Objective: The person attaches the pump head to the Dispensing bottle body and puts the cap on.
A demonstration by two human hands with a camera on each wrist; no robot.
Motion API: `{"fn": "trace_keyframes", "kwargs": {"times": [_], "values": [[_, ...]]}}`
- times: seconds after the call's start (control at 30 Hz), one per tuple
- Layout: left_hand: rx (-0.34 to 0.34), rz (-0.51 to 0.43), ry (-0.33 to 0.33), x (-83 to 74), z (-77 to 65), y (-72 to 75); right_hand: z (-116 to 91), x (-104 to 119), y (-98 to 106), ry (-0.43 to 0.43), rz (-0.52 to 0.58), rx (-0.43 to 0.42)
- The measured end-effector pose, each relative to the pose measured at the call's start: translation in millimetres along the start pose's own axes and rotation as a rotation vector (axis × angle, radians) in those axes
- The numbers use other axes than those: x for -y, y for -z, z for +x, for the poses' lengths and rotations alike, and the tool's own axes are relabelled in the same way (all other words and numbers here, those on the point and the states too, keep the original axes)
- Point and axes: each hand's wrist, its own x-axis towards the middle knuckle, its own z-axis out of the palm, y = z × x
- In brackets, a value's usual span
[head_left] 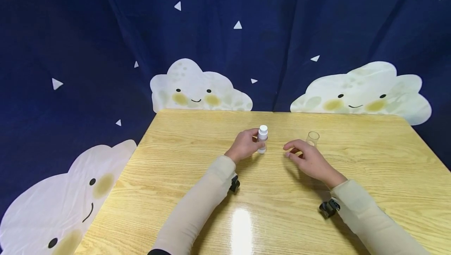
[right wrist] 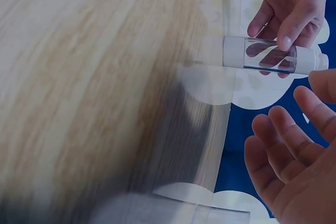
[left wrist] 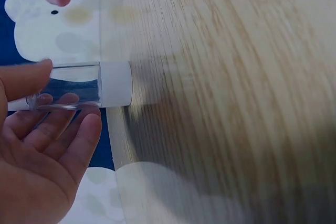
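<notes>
My left hand (head_left: 244, 145) grips a small clear bottle (head_left: 262, 133) with a white shoulder, white cap and white base. Thumb and fingers lie on opposite sides of its clear body in the left wrist view. The bottle (right wrist: 270, 56) is upright; whether its base touches the table I cannot tell. My right hand (head_left: 313, 162) hovers to the right of the bottle, fingers loosely bent, holding nothing. Just behind it stands a clear, open-topped cylinder (head_left: 312, 136), perhaps the bottle's overcap, its lower part partly hidden by the hand.
A light wood table (head_left: 197, 130) lies under both hands. Behind it hangs a dark blue curtain (head_left: 211, 40) with white triangles and smiling clouds. Small black cameras (head_left: 329, 208) are worn at both wrists. A bright light reflection shows on the front of the table.
</notes>
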Motion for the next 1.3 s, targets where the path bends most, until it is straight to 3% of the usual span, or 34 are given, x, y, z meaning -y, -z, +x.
{"fn": "trace_keyframes", "kwargs": {"times": [0.3, 0.47, 0.67, 0.93, 1.3], "values": [[-0.026, 0.002, -0.027, 4.5, 0.6, 2.1, 2, 2, 2, 0.007, -0.005, -0.008], [-0.055, 0.082, -0.038, 8.0, 4.7, 0.9, 2, 1, 2, 0.004, 0.002, -0.006], [-0.044, 0.206, -0.052, 4.7, 6.4, 1.0, -1, 0, 1, -0.007, 0.008, 0.008], [-0.030, 0.174, -0.066, 4.8, 9.3, 0.3, 2, 4, 4, 0.008, 0.000, -0.006], [-0.025, 0.159, -0.051, 9.8, 8.7, -0.5, -5, 0, 13, -0.036, -0.019, 0.003]]}}
